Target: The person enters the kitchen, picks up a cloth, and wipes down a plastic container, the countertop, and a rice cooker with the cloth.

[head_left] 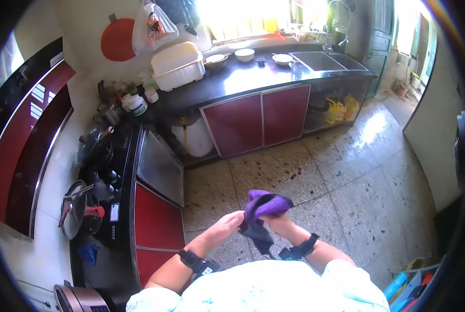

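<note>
A cloth (274, 206), purple on one face and dark grey on the other, hangs bunched between my two hands above the floor. My left hand (229, 224) pinches its grey side, fingers together at the cloth's left edge. On the other side, my right hand (277, 223) grips the purple part, with most of its fingers hidden under the folds. A grey end of the cloth droops below the hands. Each wrist wears a black strap.
A black counter (211, 88) with bowls, a white plastic bin (178, 67) and a double sink (321, 61) runs along the window wall. On the left are a stove (119, 182) with pans and a rice cooker (79, 299). Yellow bottles (341, 109) stand under the sink.
</note>
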A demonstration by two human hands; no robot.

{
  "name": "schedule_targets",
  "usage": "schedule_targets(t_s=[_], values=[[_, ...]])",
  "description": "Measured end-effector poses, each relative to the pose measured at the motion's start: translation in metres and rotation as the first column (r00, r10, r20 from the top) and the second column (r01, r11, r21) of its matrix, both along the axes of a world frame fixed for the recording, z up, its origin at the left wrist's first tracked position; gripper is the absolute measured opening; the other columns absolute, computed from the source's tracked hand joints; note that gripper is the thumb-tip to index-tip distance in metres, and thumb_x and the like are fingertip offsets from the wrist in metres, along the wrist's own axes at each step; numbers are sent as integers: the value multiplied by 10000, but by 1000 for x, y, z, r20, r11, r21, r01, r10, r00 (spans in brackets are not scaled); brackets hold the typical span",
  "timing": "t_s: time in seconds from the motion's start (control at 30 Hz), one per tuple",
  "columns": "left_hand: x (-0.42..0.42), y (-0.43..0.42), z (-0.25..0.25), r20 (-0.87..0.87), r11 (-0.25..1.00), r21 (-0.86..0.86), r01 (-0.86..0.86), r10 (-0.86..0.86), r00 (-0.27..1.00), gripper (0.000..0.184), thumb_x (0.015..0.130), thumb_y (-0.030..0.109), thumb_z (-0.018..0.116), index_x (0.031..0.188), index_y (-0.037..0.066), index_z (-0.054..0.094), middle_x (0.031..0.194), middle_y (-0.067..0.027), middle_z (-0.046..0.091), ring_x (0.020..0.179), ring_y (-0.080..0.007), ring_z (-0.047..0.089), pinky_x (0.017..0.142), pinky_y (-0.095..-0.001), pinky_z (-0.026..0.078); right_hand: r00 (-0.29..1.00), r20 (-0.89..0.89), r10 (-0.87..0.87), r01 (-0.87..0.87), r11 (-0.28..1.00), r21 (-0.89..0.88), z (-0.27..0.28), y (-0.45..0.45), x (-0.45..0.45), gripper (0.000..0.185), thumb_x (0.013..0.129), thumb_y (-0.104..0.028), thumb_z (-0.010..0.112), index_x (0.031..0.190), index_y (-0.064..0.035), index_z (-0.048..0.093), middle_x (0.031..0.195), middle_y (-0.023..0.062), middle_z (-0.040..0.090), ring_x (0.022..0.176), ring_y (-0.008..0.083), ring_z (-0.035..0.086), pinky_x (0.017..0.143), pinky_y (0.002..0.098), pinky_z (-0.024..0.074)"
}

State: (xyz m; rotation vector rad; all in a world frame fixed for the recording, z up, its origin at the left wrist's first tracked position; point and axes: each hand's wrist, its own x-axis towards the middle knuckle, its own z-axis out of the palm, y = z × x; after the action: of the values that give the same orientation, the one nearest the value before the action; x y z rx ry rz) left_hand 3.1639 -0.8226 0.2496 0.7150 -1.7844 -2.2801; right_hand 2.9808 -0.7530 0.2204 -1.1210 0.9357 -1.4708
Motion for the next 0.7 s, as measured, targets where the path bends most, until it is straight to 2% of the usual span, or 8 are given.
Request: schedule_targets(t_s=[0.07, 0.1, 0.2, 0.27, 0.33, 0.47, 0.5, 0.7], values=[[-28, -1, 3, -93, 998, -39, -44, 40, 995, 459, 884, 303, 515, 1237, 24, 427, 1155, -45, 506, 1055, -134, 466, 957, -284, 321, 996, -14, -88, 89, 989, 118, -3, -2, -19, 294, 764, 6, 591, 1050, -37, 538, 995, 23, 561, 935, 115, 512, 816, 266, 440], [-57, -1, 17, -63, 946, -324, -16, -5, 998, 418, 868, 157, 520, 1249, 24, 413, 1153, -48, 506, 1060, -154, 468, 956, -294, 325, 971, -200, -129, 98, 983, -157, -9, -14, -37, 329, 734, 36, 582, 1049, -36, 522, 996, 16, 547, 934, 124, 502, 831, 276, 429], [-87, -24, 18, -21, 802, -595, 52, -80, 997, 450, 829, 54, 524, 1261, 27, 400, 1153, -51, 509, 1068, -154, 460, 955, -301, 331, 975, -128, -182, 173, 982, -80, -9, -17, -63, 374, 710, 50, 586, 1065, -36, 505, 1004, 27, 539, 934, 131, 504, 838, 279, 425], [-96, -47, 1, 7, 794, -600, 98, -117, 993, 422, 834, 40, 510, 1247, 30, 425, 1143, -57, 524, 1064, -143, 459, 941, -291, 347, 924, -303, -231, 187, 968, -168, 1, -17, -93, 465, 680, 71, 602, 1116, -46, 492, 1052, 41, 537, 970, 138, 508, 862, 287, 423], [-103, -69, 7, 56, 921, -365, 134, -122, 991, 393, 831, -13, 447, 1217, 53, 478, 1085, -44, 563, 1027, -128, 492, 912, -265, 370, 960, 280, 13, -29, 998, 52, 8, -15, -119, 537, 669, 74, 613, 1174, -38, 468, 1118, 61, 529, 1030, 162, 505, 898, 309, 416], [-123, -134, 15, -192, 934, -351, -64, -5, 981, 323, 840, -53, 411, 1134, 15, 526, 999, -30, 588, 934, -87, 528, 851, -200, 399, 883, 469, -25, 71, 994, -80, 50, -24, -161, 488, 762, -86, 630, 1204, -8, 438, 1165, 95, 518, 1066, 199, 509, 921, 344, 403], [-131, -148, 22, -240, 947, -304, -104, 29, 970, 303, 831, -63, 419, 1101, 7, 537, 1013, -49, 587, 963, -108, 529, 876, -226, 395, 893, 431, -134, 157, 987, -18, 32, -29, -180, 520, 810, -248, 599, 1228, -3, 410, 1185, 111, 509, 1104, 239, 487, 947, 369, 375], [-190, -237, 61, -417, 963, -228, -141, 35, 908, 229, 808, -42, 509, 1023, -1, 575, 903, -55, 628, 824, -97, 588, 748, -210, 470, 915, 294, -276, 243, 959, 144, 23, -64, -267, 407, 715, -28, 594, 1113, 0, 514, 1084, 112, 581, 990, 225, 562, 921, 364, 392]])
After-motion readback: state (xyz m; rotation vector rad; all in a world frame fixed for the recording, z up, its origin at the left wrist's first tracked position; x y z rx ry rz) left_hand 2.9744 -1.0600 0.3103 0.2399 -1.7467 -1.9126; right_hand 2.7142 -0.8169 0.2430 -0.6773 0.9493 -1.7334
